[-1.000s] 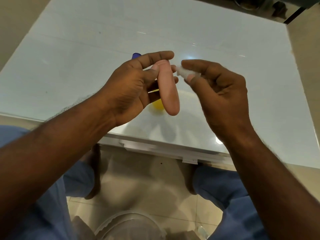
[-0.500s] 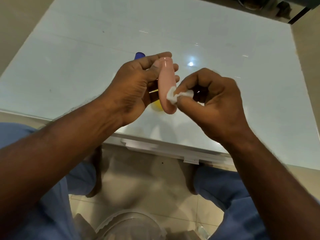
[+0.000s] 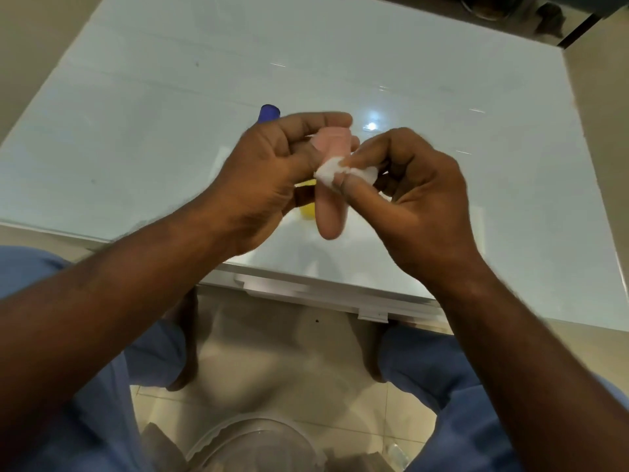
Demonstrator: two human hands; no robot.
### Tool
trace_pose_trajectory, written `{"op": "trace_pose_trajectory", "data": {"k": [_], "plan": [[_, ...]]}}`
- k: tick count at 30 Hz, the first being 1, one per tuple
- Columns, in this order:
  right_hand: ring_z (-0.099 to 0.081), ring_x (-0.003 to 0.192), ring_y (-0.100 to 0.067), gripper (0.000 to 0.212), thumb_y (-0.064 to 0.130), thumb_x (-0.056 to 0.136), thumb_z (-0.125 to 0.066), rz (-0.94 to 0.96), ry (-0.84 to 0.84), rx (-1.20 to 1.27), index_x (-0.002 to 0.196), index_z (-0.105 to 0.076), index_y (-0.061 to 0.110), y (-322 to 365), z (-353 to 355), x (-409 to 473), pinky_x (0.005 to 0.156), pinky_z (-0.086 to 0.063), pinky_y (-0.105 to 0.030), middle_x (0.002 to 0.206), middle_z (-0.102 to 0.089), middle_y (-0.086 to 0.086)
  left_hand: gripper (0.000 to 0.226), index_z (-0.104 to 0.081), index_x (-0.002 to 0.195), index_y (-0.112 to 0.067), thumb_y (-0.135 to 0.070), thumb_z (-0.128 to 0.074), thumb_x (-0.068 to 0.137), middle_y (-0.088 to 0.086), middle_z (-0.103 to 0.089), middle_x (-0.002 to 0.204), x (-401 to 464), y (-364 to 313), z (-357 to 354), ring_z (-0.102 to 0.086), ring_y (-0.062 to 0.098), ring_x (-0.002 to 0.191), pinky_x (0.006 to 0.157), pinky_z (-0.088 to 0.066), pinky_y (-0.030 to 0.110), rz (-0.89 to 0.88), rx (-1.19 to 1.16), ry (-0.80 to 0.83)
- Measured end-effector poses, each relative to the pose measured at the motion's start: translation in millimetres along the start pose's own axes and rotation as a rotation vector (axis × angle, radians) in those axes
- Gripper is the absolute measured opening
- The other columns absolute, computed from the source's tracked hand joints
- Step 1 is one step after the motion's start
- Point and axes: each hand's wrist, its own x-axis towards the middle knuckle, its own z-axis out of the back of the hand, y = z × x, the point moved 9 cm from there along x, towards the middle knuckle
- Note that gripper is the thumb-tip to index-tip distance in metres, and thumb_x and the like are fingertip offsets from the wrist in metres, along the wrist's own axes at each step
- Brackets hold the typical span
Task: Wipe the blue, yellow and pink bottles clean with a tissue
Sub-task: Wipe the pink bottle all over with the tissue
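At mid-frame we are wiping the pink bottle [image 3: 332,185]: our left hand [image 3: 272,178] has its grip curled round it, our right hand [image 3: 413,195] pinching the tissue [image 3: 332,173] against its middle. Next, rubbing on toward its ends seems called for. Beyond, the yellow bottle [image 3: 308,209] peeks out just left of it and the blue bottle [image 3: 269,113] shows at upper left, apparently lying on the desk [image 3: 153,114].

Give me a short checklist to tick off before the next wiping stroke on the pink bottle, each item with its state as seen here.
1. Left hand grips the pink bottle: ok.
2. Right hand pinches the tissue: ok.
3. Tissue touches the pink bottle's side: ok.
4. Bottle's rounded lower end is free for wiping: ok.
5. Blue bottle and yellow bottle lie on the table, mostly hidden behind the hands: cannot tell whether they are wiped.
6. Pink bottle's surface is clean: cannot tell.
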Motion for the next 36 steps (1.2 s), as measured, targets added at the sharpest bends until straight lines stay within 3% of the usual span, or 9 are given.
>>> {"op": "trace_pose_trajectory", "data": {"k": [3,6,9,13,17,20,26,32,36], "plan": [[-0.069,0.08,-0.02,0.016,0.017,0.094,-0.083,-0.065,-0.056,0.021,0.093,-0.072,0.006,-7.9,8.6,3.5,0.071,-0.058,-0.032,0.09,-0.072,-0.008,0.029,-0.063,0.133,-0.013,-0.011,-0.056,0.105,0.008,-0.075,0.124,-1.0,2.5,-4.3,-0.073,0.027,0.114,0.089,-0.062,0.041,-0.012,-0.019,0.003],[-0.066,0.071,-0.019,0.018,0.019,0.09,-0.086,-0.127,0.059,-0.025,0.085,-0.074,0.007,-17.5,1.7,0.8,0.064,-0.054,-0.033,0.08,-0.071,-0.004,0.028,-0.062,0.132,-0.013,-0.008,-0.053,0.106,0.01,-0.076,0.123,4.6,-4.6,9.8,-0.074,0.028,0.112,0.084,-0.062,0.038,-0.02,-0.167,-0.117],[-0.068,0.078,-0.019,0.015,0.015,0.088,-0.087,-0.084,0.079,-0.063,0.087,-0.074,0.007,-13.2,-3.9,-3.0,0.067,-0.057,-0.031,0.085,-0.072,-0.003,0.028,-0.062,0.133,-0.015,-0.013,-0.052,0.106,0.008,-0.076,0.123,5.9,-8.9,16.5,-0.074,0.027,0.112,0.083,-0.062,0.036,-0.045,-0.144,-0.131],[-0.071,0.083,-0.027,0.013,0.011,0.093,-0.083,-0.056,-0.084,0.047,0.094,-0.073,0.004,-8.9,12.6,0.4,0.075,-0.063,-0.042,0.091,-0.072,-0.011,0.031,-0.061,0.136,-0.012,-0.013,-0.053,0.106,0.008,-0.074,0.128,-4.3,-4.3,-5.7,-0.071,0.026,0.118,0.09,-0.061,0.04,-0.089,0.044,0.045],[-0.072,0.079,-0.034,0.016,0.019,0.091,-0.085,-0.13,-0.016,0.025,0.09,-0.075,0.006,-18.2,10.4,2.7,0.071,-0.061,-0.053,0.087,-0.076,-0.009,0.031,-0.061,0.136,-0.009,-0.011,-0.053,0.106,0.011,-0.074,0.125,-0.6,-11.8,4.1,-0.073,0.028,0.115,0.086,-0.061,0.038,-0.093,-0.067,-0.059],[-0.072,0.081,-0.031,0.011,0.013,0.089,-0.085,-0.096,0.045,-0.022,0.086,-0.075,0.009,-14.4,0.0,-1.0,0.069,-0.062,-0.05,0.088,-0.075,-0.01,0.033,-0.059,0.138,-0.01,-0.013,-0.053,0.106,0.007,-0.076,0.123,1.2,-16.3,15.9,-0.074,0.027,0.112,0.081,-0.062,0.034,-0.087,-0.112,-0.143],[-0.072,0.086,-0.03,0.009,0.009,0.095,-0.079,-0.042,-0.095,0.04,0.096,-0.072,0.004,-11.2,9.0,-1.9,0.076,-0.063,-0.052,0.094,-0.073,-0.014,0.034,-0.057,0.141,-0.006,-0.01,-0.049,0.108,0.01,-0.072,0.131,-7.4,-10.0,-5.9,-0.071,0.025,0.119,0.091,-0.061,0.039,-0.144,0.095,0.019],[-0.07,0.079,-0.024,0.007,0.013,0.089,-0.082,-0.091,0.064,-0.031,0.088,-0.075,0.014,-13.5,-5.7,-1.5,0.068,-0.059,-0.037,0.09,-0.075,-0.007,0.031,-0.059,0.137,-0.011,-0.012,-0.052,0.107,0.005,-0.077,0.121,2.2,-20.3,23.4,-0.074,0.026,0.113,0.084,-0.061,0.034,-0.115,-0.171,-0.203],[-0.07,0.082,-0.022,0.007,0.009,0.096,-0.078,-0.013,-0.078,0.004,0.095,-0.071,0.009,-5.1,6.9,-1.8,0.072,-0.061,-0.035,0.094,-0.072,-0.01,0.033,-0.058,0.14,-0.008,-0.012,-0.051,0.108,0.01,-0.072,0.129,-7.4,-6.7,-4.4,-0.071,0.028,0.118,0.089,-0.061,0.038,-0.121,0.037,0.005]]}}
